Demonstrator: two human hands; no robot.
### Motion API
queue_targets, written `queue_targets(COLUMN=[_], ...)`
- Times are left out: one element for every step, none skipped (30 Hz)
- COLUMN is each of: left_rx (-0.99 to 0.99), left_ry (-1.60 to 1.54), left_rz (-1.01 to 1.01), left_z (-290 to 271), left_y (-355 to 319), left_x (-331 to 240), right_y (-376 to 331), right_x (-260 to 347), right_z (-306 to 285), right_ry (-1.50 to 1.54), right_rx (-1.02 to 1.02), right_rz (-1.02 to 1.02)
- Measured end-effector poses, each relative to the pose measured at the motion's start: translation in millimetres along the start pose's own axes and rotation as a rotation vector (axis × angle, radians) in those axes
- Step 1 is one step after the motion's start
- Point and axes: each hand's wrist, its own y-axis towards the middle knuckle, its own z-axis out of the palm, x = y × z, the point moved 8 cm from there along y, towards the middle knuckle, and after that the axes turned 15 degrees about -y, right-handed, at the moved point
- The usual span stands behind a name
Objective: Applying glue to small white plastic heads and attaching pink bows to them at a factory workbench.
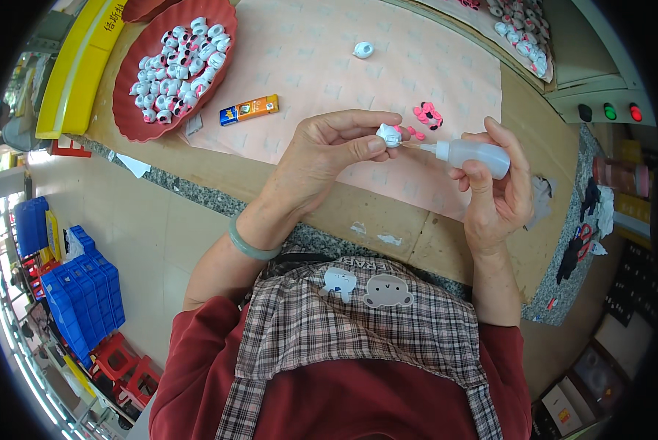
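Between the fingertips and thumb of my left hand (318, 150) is a small white moulded figurine piece (389, 136) with a touch of pink at its edge. My right hand (499, 194) grips a translucent squeeze bottle (477, 157), tilted sideways. Its thin nozzle points left and reaches the piece; whether it touches cannot be made out. Just beyond the bottle, small pink and black parts (428, 115) lie on the pink sheet (314, 81). Another white piece (363, 50) sits alone farther back.
A red scalloped dish (123, 117) full of white, pink and black pieces stands at the far left. Near it lies an orange and blue box (250, 109). More pieces fill a tray (543, 70) at the far right. Blue crates (87, 297) stand on the floor at left.
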Motion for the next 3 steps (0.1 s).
queue_targets(left_rx=[0.004, 0.004, 0.01], left_ry=[-0.011, -0.012, -0.017], left_rz=[-0.008, -0.008, -0.012], left_z=[0.4, 0.6, 1.3], left_y=[-0.2, -0.4, -0.7], left_x=[0.8, 0.9, 1.1], right_y=[-0.8, -1.5, -1.8], right_x=[0.4, 0.9, 1.0], right_z=[-0.4, -0.9, -1.0], right_ry=[-0.02, -0.042, -0.042], right_rx=[-0.007, -0.015, -0.015], right_rz=[-0.009, -0.017, -0.017])
